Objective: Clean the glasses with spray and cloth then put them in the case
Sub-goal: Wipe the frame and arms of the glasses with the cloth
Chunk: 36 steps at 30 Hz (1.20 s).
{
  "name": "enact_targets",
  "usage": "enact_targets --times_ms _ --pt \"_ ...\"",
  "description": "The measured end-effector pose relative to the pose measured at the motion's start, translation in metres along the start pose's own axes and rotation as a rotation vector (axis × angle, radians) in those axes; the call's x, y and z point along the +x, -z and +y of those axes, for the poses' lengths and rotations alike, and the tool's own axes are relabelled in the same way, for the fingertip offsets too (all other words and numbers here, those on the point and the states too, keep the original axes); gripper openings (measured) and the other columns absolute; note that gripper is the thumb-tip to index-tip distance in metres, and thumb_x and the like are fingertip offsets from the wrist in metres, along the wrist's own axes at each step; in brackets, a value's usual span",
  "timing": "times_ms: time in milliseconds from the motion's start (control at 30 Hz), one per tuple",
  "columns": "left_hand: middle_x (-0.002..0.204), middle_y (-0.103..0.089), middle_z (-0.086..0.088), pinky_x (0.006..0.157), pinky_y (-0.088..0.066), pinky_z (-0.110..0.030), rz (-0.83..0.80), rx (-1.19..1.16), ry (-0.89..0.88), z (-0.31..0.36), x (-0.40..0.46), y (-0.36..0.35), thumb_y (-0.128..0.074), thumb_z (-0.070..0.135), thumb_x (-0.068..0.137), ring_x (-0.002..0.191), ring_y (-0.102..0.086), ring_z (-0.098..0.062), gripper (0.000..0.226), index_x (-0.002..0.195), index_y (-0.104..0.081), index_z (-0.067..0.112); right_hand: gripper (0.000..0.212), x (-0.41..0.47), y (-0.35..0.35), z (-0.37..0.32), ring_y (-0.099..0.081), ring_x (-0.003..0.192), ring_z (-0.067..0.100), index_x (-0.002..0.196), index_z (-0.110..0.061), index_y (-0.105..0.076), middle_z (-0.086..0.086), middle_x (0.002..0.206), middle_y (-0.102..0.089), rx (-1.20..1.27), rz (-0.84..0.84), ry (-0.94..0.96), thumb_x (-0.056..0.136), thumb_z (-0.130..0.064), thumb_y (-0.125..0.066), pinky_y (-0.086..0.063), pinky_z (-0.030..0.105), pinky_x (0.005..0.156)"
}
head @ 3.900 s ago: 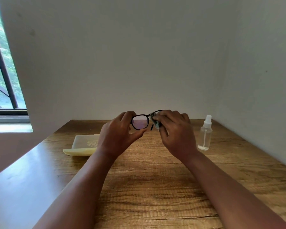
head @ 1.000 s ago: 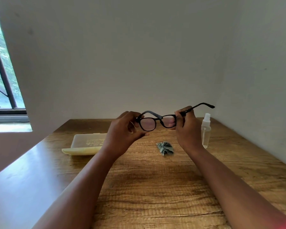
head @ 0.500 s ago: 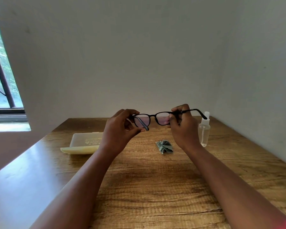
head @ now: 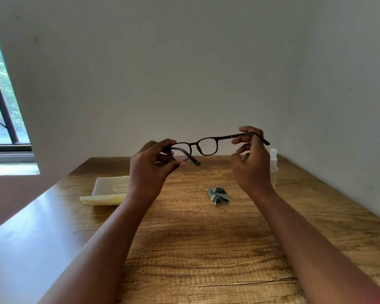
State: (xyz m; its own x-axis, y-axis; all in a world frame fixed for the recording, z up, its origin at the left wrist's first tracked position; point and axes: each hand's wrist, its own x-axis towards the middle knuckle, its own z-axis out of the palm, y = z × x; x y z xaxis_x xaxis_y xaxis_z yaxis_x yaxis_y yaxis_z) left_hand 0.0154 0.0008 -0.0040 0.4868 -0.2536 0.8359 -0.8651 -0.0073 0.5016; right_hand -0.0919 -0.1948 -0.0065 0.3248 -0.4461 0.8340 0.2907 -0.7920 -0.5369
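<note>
Grained wood surface (head: 206, 249), glossy at its left edge — matt black plastic glasses (head: 206, 145); crumpled cloth (head: 217, 195); translucent plastic case (head: 110, 189).

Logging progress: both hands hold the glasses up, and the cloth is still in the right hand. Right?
Not quite. In the head view the cloth lies crumpled on the table. Both the left hand and right hand do hold the glasses up.

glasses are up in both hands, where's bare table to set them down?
Bare wood lies between the case and cloth, and across the near table between the forearms. It is crowded at the far right: the spray bottle stands behind the right hand. The left hand overlaps the case's right end.
</note>
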Motion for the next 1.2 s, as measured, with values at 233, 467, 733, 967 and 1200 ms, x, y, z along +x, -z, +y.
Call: enact_targets --times_ms 233,467,733,967,1200 --pt "0.102 -0.060 0.002 0.075 -0.054 -0.013 -0.069 0.063 -0.051 -0.005 -0.001 -0.001 -0.087 0.009 0.064 0.084 -0.065 -0.003 0.051 0.112 -0.067 0.007 0.014 0.000 -0.006 -0.001 -0.063 0.089 0.012 0.108 -0.013 -0.063 0.005 0.108 -0.061 0.050 -0.021 0.091 0.100 -0.017 -0.052 -0.053 0.028 0.076" --pt "0.106 -0.052 0.001 0.078 -0.052 -0.015 -0.110 0.212 -0.152 -0.009 0.000 -0.001 -0.090 0.013 0.062 0.086 -0.056 -0.004 0.058 0.115 -0.067 0.010 0.022 -0.002 -0.007 0.001 -0.064 0.087 0.018 0.104 -0.008 -0.064 0.003 0.105 -0.059 -0.016 0.013 0.131 0.102 -0.020 -0.047 -0.054 0.032 0.079" --pt "0.106 -0.053 -0.001 0.081 -0.056 -0.039 -0.096 0.234 -0.164 -0.013 0.001 0.000 -0.090 0.012 0.061 0.095 -0.059 -0.017 0.058 0.114 -0.069 0.012 0.018 -0.003 -0.006 -0.003 -0.061 0.091 0.004 0.105 -0.003 -0.065 0.006 0.104 -0.061 -0.002 0.032 0.160 0.102 -0.012 -0.049 -0.050 0.019 0.081" --pt "0.106 -0.059 0.005 0.079 -0.053 -0.049 -0.044 0.312 -0.163 -0.016 0.002 0.003 -0.087 0.029 0.066 0.095 -0.062 -0.017 0.051 0.113 -0.070 0.020 0.049 -0.005 -0.005 -0.009 -0.058 0.102 0.014 0.127 -0.014 -0.052 0.005 0.120 -0.055 0.017 -0.079 0.126 0.081 0.002 -0.048 -0.049 0.022 0.083" --pt "0.108 -0.061 0.006 0.088 -0.049 -0.048 -0.047 0.360 -0.148 -0.013 0.002 0.003 -0.085 0.036 0.067 0.095 -0.063 -0.014 0.050 0.112 -0.070 0.021 0.058 -0.001 0.004 -0.005 -0.044 0.115 0.025 0.127 -0.019 -0.045 0.007 0.127 -0.046 -0.587 0.219 0.050 0.071 -0.010 -0.059 -0.033 0.042 0.092"
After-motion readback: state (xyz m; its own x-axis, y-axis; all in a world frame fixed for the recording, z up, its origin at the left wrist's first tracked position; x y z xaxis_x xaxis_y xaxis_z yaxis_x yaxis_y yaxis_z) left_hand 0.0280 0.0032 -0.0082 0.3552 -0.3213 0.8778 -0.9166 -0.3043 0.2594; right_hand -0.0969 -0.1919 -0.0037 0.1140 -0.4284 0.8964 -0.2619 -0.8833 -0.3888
